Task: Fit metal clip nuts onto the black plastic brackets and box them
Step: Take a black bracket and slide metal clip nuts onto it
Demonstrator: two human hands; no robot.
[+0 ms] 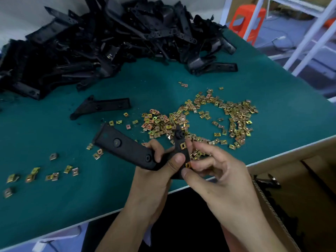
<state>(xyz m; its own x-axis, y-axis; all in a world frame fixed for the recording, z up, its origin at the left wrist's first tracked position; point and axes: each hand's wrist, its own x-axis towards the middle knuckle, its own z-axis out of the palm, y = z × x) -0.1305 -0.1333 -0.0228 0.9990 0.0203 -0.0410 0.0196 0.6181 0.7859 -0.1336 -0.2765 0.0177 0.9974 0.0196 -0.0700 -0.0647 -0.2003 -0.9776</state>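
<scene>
Now: left grip (154, 170) clenched round bracket (127, 150) at bend, above table (54, 128) edge. Right grip (218, 171) pinches clip nut (188, 164) against bracket tab. Bracket likely stiff, light. Nut tiny, probably slippery; hold flat faces, push squarely.

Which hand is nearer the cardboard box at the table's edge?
Right. The right hand, pinching a clip nut, is next to the cardboard box; the left hand grips the bracket farther away.
</scene>
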